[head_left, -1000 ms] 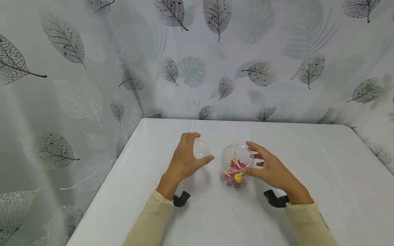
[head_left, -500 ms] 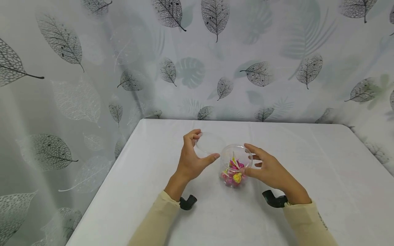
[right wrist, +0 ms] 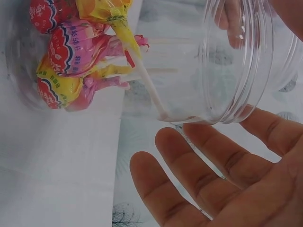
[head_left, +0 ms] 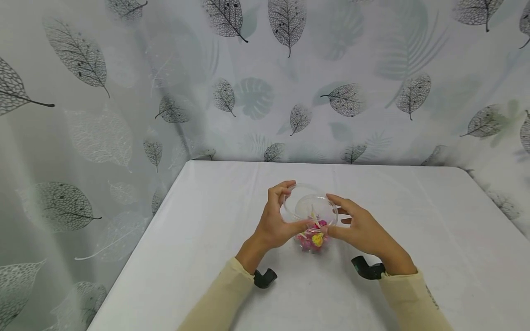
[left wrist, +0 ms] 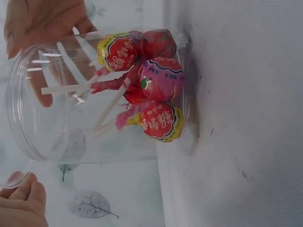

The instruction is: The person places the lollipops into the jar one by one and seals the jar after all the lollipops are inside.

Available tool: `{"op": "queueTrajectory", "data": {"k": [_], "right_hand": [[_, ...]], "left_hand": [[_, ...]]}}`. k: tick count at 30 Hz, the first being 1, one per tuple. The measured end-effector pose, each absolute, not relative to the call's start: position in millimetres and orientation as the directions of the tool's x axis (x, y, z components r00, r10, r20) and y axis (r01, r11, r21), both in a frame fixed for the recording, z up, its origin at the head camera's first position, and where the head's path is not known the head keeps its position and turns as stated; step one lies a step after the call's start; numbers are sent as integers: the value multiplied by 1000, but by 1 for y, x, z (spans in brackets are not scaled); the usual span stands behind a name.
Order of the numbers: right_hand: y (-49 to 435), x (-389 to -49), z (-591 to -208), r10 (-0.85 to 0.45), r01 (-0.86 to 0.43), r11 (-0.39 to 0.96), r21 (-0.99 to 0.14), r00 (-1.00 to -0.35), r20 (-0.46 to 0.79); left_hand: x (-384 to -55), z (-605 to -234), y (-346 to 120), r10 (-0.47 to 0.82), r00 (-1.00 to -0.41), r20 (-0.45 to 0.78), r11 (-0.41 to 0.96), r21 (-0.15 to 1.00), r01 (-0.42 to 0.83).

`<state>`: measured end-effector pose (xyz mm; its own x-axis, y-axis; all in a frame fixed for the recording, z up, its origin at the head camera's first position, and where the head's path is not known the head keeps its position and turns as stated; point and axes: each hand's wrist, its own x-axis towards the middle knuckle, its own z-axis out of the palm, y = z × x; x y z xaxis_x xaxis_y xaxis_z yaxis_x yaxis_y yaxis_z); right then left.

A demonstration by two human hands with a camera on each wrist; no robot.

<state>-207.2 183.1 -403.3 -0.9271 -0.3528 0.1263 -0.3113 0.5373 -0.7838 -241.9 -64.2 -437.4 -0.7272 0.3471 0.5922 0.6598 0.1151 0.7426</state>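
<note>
A clear plastic jar (left wrist: 113,146) stands upright on the table, with several wrapped lollipops (left wrist: 161,82) at its bottom and their sticks pointing up. My right hand (head_left: 360,225) holds the jar close to its rim; in the right wrist view the hand's (right wrist: 222,184) lower fingers stay off the wall. With thumb and fingertips, my left hand (head_left: 275,223) pinches a clear round lid (head_left: 304,185) by its edge. The lid is over the jar's mouth, slightly to the left, and overlaps it in the head view. Whether lid and rim touch I cannot tell.
A white cloth covers the table (head_left: 414,220). Behind and to the left hangs a grey-white curtain (head_left: 265,133) with printed leaves. Black mounts (head_left: 368,268) sit on both wrists beside the beige sleeves (head_left: 414,301).
My left hand has moved right with the lid, from beside the jar to over its mouth. My right hand has kept its hold on the jar, which stays in place.
</note>
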Motion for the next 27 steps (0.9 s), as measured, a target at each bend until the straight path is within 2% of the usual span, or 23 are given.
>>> {"op": "queueTrajectory", "data": {"k": [10,22,27], "right_hand": [[186,-207,-403,-352,-365,505,-782,-914,199],[191,-207,-400,-338,-325,556,-765,-929,149],[192,-208,-400,-339,-333,563,-757,-928,156]], "left_hand": [[-240,-443,-54,389,-731,561,128,753,646],[-237,-444,-50,409,-781,472,181,797,576],[-237,-446,-50,427,-784,450,195,801,566]]}}
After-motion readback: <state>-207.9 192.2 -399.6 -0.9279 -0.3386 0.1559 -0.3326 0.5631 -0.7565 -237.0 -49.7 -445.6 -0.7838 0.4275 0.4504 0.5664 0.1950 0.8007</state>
